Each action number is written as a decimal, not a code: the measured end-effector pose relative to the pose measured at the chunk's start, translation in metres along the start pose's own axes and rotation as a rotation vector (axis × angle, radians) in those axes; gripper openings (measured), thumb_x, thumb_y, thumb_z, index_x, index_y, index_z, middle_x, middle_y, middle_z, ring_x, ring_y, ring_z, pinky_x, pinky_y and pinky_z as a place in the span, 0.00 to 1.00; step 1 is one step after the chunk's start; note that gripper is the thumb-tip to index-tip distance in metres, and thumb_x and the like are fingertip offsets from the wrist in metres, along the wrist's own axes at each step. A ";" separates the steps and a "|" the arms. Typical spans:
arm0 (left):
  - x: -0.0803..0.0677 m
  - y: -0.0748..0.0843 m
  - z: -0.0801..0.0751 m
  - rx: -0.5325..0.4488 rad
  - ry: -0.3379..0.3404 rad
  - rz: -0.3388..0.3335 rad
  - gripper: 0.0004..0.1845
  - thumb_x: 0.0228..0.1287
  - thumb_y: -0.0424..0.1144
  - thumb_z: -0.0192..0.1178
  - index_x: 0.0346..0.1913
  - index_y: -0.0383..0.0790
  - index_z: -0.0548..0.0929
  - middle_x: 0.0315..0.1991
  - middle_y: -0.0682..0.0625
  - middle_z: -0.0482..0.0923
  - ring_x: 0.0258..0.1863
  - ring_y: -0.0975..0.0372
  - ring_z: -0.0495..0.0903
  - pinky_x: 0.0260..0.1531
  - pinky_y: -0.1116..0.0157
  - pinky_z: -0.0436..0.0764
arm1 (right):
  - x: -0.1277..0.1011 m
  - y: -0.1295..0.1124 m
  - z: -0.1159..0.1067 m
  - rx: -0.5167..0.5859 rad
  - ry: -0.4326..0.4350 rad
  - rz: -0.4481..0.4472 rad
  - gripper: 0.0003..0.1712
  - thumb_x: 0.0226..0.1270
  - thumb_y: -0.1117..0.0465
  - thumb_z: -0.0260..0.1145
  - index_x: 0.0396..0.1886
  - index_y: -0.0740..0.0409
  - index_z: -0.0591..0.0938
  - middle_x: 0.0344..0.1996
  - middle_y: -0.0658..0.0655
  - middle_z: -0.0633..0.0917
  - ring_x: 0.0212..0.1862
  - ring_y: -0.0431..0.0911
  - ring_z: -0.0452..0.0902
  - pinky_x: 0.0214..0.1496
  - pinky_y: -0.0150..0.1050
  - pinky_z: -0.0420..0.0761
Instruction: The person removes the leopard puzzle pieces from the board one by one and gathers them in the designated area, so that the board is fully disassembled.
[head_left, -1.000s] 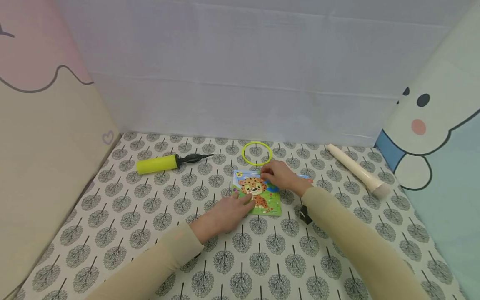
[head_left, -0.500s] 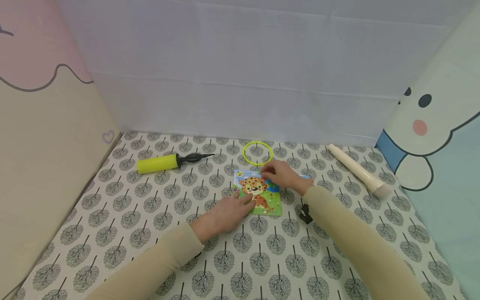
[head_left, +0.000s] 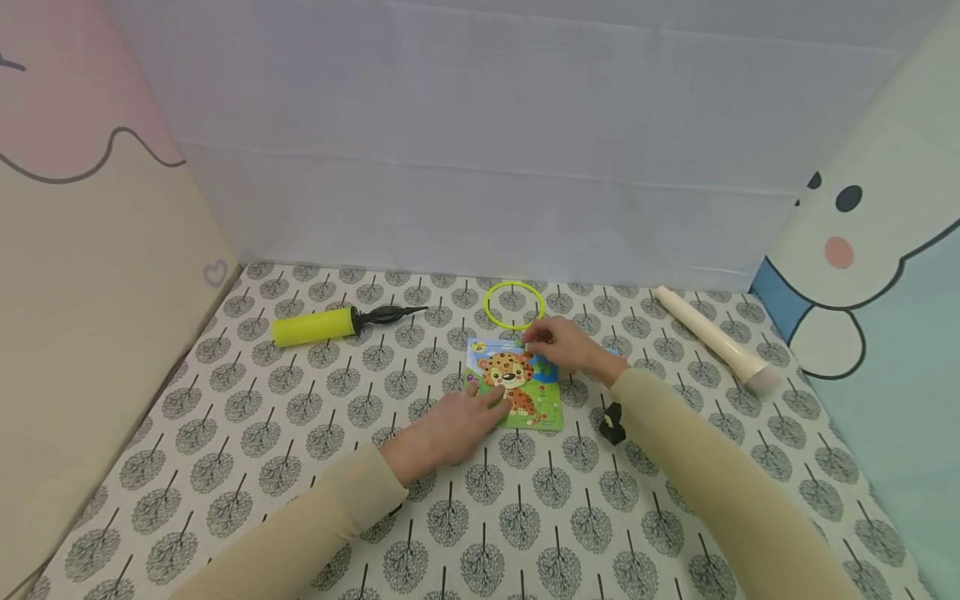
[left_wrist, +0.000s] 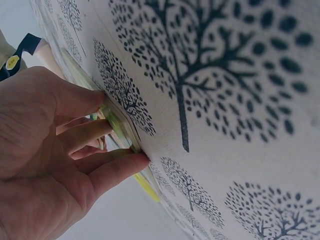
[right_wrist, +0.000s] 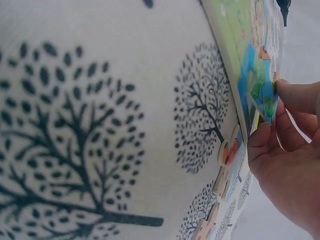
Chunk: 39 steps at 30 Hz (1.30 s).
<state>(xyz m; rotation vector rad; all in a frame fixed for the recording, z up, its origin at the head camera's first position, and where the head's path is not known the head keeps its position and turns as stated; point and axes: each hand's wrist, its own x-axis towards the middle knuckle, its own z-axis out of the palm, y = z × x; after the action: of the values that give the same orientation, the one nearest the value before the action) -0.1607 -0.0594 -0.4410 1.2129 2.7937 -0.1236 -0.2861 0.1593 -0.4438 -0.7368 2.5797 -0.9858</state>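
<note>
A square puzzle board [head_left: 517,385] printed with a spotted orange leopard cub on green and blue lies flat mid-bench [head_left: 225,450], sitting slightly askew, with no long axis. The left hand [head_left: 450,427] presses its near-left edge with straight fingers. The right hand [head_left: 566,348] pinches 1 blue-green puzzle piece [right_wrist: 262,92] at its far-right corner.

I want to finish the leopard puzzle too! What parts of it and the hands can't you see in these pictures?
- Puzzle board, head view: its far right part is hidden under the right hand.
- Lifted puzzle piece, right wrist view: its picture is blurred and seen edge-on.
- Left hand, head view: the fingertips at the board's edge are too small to judge.
- Loose pieces, right wrist view: cut off and blurred.
</note>
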 end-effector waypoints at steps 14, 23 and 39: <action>0.000 -0.001 0.001 -0.012 0.007 0.012 0.30 0.62 0.27 0.56 0.68 0.43 0.67 0.68 0.42 0.62 0.59 0.39 0.68 0.53 0.49 0.75 | -0.010 0.010 -0.018 0.226 -0.010 0.035 0.13 0.68 0.63 0.63 0.48 0.65 0.83 0.42 0.56 0.84 0.42 0.50 0.78 0.45 0.43 0.79; 0.000 0.001 0.004 -0.005 0.008 0.008 0.30 0.63 0.27 0.55 0.69 0.42 0.65 0.69 0.41 0.60 0.61 0.38 0.66 0.55 0.49 0.73 | -0.033 0.028 -0.033 0.221 0.032 0.100 0.12 0.68 0.60 0.64 0.46 0.61 0.84 0.39 0.56 0.83 0.36 0.51 0.77 0.35 0.43 0.78; -0.003 0.001 0.005 -0.033 0.038 -0.010 0.31 0.61 0.26 0.54 0.69 0.42 0.66 0.68 0.42 0.62 0.61 0.38 0.66 0.48 0.50 0.78 | -0.073 0.068 -0.077 0.241 -0.010 0.246 0.18 0.70 0.58 0.61 0.51 0.67 0.81 0.47 0.62 0.80 0.39 0.52 0.73 0.39 0.47 0.77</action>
<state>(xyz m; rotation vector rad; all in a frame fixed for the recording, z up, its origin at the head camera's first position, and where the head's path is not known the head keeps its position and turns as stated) -0.1572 -0.0614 -0.4454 1.2065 2.8226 -0.0558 -0.2823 0.2843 -0.4287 -0.3516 2.4109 -1.1773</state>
